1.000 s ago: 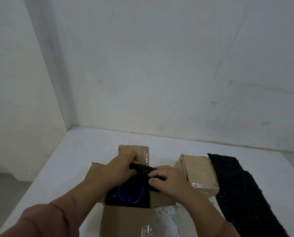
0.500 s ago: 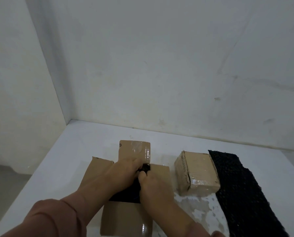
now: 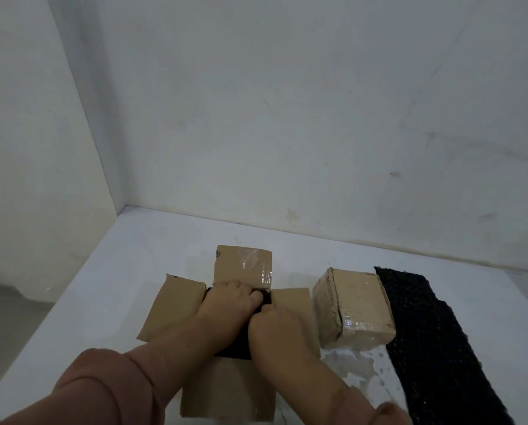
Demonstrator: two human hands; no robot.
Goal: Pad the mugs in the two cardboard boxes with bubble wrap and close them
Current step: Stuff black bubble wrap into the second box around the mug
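Head view, items as they lie.

1. Open box (image 3: 225, 391): on the table (image 3: 103, 302), straight before me, all four flaps splayed outward. I judge they are left flat so both hands can reach the cavity.
2. Wrap (image 3: 235, 348): black, stuffed into the open box and filling its mouth.
3. Mug: inside the open box, under the wrap, not visible.
4. Left hand (image 3: 229, 302): over the far side of the cavity, fingers bent down and clamped on the wrap by the far flap (image 3: 242, 265). Likely tucking padding against that wall.
5. Right hand (image 3: 275, 326): touching the left hand, fingers curled onto the same wrap by the right flap (image 3: 290, 302). The two hands work together to drive the wrap down evenly.
6. Shut box (image 3: 357, 305): just right of the open box, flaps down, tape glinting on it. Set aside; I judge it finished.
7. Spare wrap (image 3: 425, 332): a long black sheet flat on the table, right of the shut box and touching it.

Changes on record: a second ago the mug showed blue in the open box, and my hands held the wrap bunched at the far edge, a little apart. Now the wrap covers the mug and my hands have come together lower in the box. Shut box and spare wrap are unmoved. Flaps not yet folded.
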